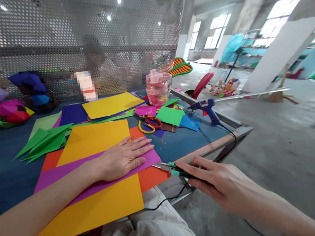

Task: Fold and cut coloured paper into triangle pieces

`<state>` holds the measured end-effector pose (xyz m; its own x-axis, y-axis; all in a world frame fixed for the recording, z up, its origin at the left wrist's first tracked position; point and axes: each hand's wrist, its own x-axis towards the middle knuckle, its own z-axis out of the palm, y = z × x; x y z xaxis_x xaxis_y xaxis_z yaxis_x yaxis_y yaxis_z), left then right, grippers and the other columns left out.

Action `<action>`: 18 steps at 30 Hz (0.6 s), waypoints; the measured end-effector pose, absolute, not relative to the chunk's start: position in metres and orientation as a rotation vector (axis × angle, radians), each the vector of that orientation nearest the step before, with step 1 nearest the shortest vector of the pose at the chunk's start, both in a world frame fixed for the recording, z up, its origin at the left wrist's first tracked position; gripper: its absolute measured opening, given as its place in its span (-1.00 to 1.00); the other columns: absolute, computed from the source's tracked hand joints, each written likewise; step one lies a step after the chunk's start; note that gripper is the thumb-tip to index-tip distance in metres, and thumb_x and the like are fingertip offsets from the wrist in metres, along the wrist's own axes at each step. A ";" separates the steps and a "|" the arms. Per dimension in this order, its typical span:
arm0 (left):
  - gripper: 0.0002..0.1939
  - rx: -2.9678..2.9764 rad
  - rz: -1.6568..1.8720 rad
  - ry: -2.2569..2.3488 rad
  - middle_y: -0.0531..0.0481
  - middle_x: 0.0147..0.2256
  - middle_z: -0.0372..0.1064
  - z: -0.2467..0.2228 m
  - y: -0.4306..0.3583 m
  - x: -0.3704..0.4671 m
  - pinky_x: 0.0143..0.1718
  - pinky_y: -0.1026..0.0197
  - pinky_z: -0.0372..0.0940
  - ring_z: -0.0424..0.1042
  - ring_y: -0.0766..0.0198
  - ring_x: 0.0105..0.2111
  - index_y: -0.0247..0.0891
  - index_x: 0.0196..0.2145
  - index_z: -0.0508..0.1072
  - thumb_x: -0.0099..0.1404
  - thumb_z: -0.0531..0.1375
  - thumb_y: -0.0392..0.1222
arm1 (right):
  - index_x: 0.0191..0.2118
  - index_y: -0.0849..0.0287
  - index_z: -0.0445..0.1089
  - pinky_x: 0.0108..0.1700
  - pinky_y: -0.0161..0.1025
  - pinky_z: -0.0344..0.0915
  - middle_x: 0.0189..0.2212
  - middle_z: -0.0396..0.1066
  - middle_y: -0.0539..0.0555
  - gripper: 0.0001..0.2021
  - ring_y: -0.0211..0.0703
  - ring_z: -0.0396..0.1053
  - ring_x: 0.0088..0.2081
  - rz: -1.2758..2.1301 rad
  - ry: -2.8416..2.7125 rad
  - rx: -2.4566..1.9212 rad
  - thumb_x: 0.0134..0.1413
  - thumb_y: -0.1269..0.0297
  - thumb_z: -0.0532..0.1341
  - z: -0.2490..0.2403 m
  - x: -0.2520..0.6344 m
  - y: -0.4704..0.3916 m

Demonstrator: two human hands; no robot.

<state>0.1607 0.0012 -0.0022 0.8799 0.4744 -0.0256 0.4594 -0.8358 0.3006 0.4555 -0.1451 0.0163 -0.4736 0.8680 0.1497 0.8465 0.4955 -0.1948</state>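
Observation:
My left hand (123,158) lies flat, fingers stretched out, on a purple paper strip (66,177). Under the strip is a large yellow sheet (105,203), with orange paper (154,177) showing beneath at the edges. In my right hand (212,176) is a utility knife (179,170) with a black and teal handle. Its blade points left, and the tip is at the lower right corner of the purple strip. I cannot tell whether it touches the paper. My right fingers hide most of the handle.
Scissors (146,126) with red and yellow handles, green paper pieces (170,115) and a blue glue gun (210,110) lie on the table behind my hands. A pink bottle (157,88) stands farther back. Folded green sheets (44,143) lie left. A black cord hangs by the table edge.

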 end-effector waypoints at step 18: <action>-0.49 2.750 0.108 0.744 0.08 0.45 -0.19 -0.007 0.005 0.160 0.39 -0.11 -0.36 -0.20 0.19 0.44 0.09 0.42 -0.05 0.59 -0.16 0.06 | 0.31 -0.04 0.26 -0.19 -0.25 0.48 -0.12 0.46 0.13 -0.57 -0.16 0.50 -0.25 0.097 -2.502 -1.456 0.40 0.28 0.03 0.017 0.447 -0.144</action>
<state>0.1602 0.0055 -0.0067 0.8638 0.5038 -0.0030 0.4820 -0.8248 0.2955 0.4470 -0.1440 0.0175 -0.4724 0.8635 0.1768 0.8473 0.5001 -0.1789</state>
